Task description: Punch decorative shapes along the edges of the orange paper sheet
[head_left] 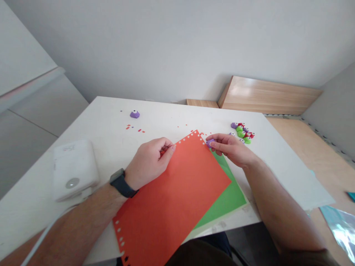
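Note:
An orange sheet of paper (183,177) lies at an angle in front of me, with small punched shapes along its top corner and its lower left edge. My left hand (152,159), with a dark watch on its wrist, pinches the sheet's upper left edge between thumb and fingers. In my right hand (229,147) is a small purple craft punch (210,143), gripped at the sheet's upper right edge near the corner. Whether the paper sits in the punch's slot is hidden by my fingers. A green sheet (224,203) shows underneath the orange one.
Several purple, green and red craft punches (241,131) cluster at the right of the white table (161,122). Another purple punch (134,114) stands at the back left near orange paper scraps (140,130). A white device (74,168) with a cable is on the left.

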### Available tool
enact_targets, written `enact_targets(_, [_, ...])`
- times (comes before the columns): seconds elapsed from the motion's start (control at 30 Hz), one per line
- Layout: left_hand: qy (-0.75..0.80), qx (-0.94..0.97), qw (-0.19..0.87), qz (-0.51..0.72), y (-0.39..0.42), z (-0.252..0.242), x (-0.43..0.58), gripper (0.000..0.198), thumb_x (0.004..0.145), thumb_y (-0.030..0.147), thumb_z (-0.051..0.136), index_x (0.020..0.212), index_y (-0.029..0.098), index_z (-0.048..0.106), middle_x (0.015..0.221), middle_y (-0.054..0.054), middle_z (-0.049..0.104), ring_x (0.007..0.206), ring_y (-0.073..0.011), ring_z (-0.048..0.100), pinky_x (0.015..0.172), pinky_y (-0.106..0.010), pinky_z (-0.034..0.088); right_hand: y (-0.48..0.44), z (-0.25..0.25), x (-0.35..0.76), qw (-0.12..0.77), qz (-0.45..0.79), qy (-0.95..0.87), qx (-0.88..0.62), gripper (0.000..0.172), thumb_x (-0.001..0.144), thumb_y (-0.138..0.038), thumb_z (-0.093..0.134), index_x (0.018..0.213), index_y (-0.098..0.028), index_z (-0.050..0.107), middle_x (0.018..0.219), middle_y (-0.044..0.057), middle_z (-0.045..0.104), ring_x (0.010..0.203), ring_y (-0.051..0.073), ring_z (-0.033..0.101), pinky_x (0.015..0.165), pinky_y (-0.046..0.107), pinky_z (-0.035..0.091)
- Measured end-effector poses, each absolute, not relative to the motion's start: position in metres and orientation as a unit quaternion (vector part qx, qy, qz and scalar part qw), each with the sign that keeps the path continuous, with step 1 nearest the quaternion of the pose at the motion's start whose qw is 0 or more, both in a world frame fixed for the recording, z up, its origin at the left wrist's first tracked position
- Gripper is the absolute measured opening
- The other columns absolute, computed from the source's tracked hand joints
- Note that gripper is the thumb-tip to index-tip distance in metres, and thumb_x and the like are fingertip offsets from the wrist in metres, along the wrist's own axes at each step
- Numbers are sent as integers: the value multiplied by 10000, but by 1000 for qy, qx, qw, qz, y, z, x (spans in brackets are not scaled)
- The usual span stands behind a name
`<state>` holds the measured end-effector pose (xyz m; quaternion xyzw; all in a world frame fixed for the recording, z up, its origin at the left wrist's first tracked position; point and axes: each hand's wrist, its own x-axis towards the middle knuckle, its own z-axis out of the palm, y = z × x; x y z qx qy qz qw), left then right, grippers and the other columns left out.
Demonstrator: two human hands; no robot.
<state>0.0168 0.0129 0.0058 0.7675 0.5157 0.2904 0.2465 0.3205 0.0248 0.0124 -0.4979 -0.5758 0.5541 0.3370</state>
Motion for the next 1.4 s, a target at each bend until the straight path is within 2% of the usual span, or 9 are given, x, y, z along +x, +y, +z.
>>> enact_targets(0.37, [515,771,240,289,13,4,16,260,993,423,529,952,222,690,900,-18,753,770,-166,662,712,-292,478,24,14,322,355,548,-568,-501,390,848,-469,777,1127,-200,742,903,48,683,671,128,482,583,294,350])
enact_targets(0.77, [515,770,246,286,13,5,16,262,991,427,522,957,230,690,907,-26,754,782,-181,667,729,-303,486,25,12,320,347,543,-580,-498,379,858,-469,770,1123,-201,734,934,58,713,754,159,546,609,304,362])
enact_targets(1.4, [520,765,251,285,12,6,17,254,987,438,530,952,238,684,905,-13,760,774,-174,673,716,-297,490,24,14,320,326,540,-594,-500,400,872,-494,750,1146,-204,727,913,59,715,740,160,543,607,311,366])
